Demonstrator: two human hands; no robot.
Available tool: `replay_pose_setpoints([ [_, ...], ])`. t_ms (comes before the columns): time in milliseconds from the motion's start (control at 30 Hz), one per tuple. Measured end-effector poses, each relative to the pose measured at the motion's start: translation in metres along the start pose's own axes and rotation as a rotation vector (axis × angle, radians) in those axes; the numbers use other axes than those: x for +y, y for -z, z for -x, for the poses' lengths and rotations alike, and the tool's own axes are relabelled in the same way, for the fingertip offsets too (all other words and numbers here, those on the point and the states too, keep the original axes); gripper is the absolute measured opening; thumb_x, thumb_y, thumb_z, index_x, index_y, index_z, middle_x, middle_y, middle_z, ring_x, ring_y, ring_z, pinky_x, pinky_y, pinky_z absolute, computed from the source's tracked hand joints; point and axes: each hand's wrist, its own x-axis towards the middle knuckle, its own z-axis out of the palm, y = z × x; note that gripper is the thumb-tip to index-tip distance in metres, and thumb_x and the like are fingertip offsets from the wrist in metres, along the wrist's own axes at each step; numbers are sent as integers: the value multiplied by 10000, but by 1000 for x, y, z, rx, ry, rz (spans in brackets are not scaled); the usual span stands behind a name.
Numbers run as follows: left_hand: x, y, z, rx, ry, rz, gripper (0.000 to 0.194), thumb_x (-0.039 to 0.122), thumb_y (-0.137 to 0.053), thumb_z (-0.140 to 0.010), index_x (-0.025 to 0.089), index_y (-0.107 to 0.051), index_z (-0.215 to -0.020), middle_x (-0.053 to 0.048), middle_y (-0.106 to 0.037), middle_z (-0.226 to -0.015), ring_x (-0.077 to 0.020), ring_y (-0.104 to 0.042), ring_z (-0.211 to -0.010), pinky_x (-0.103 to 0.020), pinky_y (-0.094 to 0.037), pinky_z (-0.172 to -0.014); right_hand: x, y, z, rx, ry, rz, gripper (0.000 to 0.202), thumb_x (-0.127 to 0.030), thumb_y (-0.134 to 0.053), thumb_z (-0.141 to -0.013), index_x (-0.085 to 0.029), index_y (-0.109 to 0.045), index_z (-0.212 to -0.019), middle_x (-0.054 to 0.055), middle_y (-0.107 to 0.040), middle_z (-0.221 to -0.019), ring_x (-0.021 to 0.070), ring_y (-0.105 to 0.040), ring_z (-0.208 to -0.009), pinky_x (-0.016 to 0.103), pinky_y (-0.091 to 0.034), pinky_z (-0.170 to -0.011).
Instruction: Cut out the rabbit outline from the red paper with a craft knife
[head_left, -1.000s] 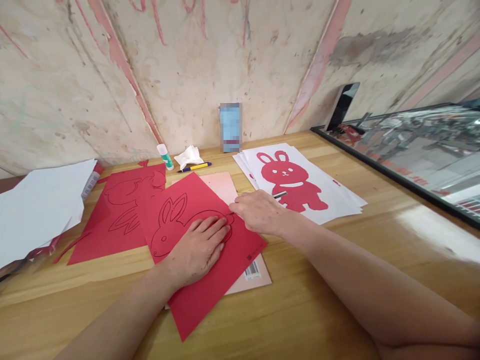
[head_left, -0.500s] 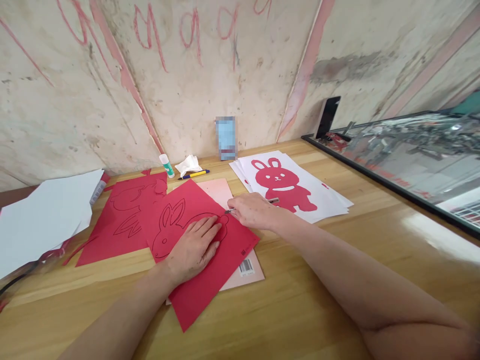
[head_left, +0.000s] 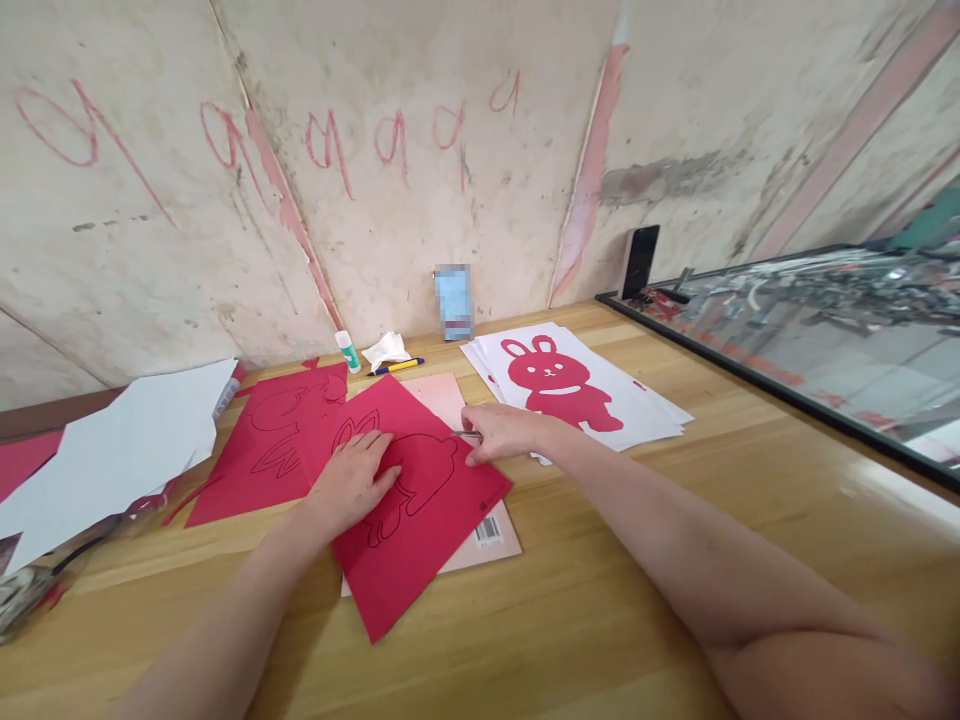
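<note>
The left hand (head_left: 351, 484) has slid from the drawn rabbit's (head_left: 429, 468) body to its head, now covering the face and uncovering the back, belly and legs. The right hand's (head_left: 504, 432) slim metal tool (head_left: 468, 434) lies flatter, its rear end now hidden. More wall (head_left: 390, 240) shows, with whole red scrawls (head_left: 391, 140).

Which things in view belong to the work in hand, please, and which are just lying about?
In use:
red sheet with the rabbit outline, under the left hand
thin metal tool in the right hand
pink booklet beneath the sheet

Apparently lying about:
glue stick
crumpled tissue
yellow-blue pen
red rabbit on white paper
</note>
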Motion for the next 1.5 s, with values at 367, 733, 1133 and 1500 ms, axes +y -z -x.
replay_pose_setpoints([
  [367,7,19,1,-73,99,-94,173,279,-463,-890,178,-593,-943,-98,-649,-916,-243,-621,-865,-341,-476,-716,-14,-1,5,-29,-65,102,277,-173,-584,-686,-160,-566,-963,95,-640,-938,203,-603,-792,232,-334,-505],
  [733,12,26,1,-210,168,-121,286,351,-438,-890,173,-602,-737,-89,-634,-698,-264,-633,-700,-332,-437,-588,-14,-12,-5,128,-60,180,245,-107,-491,-771,-163,-523,-1007,95,-642,-908,199,-596,-782,248,-330,-557],
  [1133,13,-13,-6,49,-243,46,463,398,-348,-962,139,-436,-1335,-96,-391,-1437,-259,-315,-1337,-437,-300,-1081,-13,-16,-13,354,-69,2,252,-321,-352,-942,-151,-485,-1073,110,-615,-1045,202,-567,-951,290,-401,-748],
  [1500,18,-20,-9,-52,-278,85,545,482,-243,-973,182,-320,-1421,-48,-302,-1490,-287,-263,-1361,-466,-285,-1067,-18,-30,-26,436,-61,242,245,-226,-380,-928,-158,-615,-915,86,-626,-971,199,-522,-951,273,-387,-710],
])
